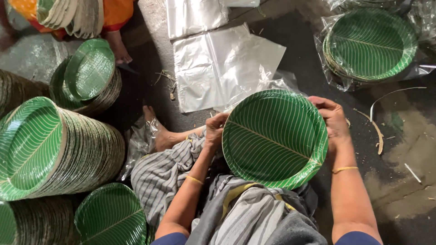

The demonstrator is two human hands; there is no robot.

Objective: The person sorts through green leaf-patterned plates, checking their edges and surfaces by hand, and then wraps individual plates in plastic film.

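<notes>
Here, gripping a stack of green leaf-patterned plates (pixel 274 138) tilted over the lap: left hand (pixel 214 129) on its left rim, right hand (pixel 334 119) on its right; clear plastic bags (pixel 222 68) beyond on the floor (pixel 309 50).

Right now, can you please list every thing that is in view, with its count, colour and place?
held stack of plates: one stack, green with pale leaf veins, centre, over the lap
side stacks of plates: several, green faces with brownish edges, left
bagged plates: one stack, green, in clear plastic, top right
plastic bags: a few, clear, flat on the floor, top centre
floor: dark grey, with pale scraps, right
another person's foot: one, top left, beside orange cloth
own foot: one, left of centre
left hand: grips the held stack's left rim
right hand: grips its right rim
</notes>
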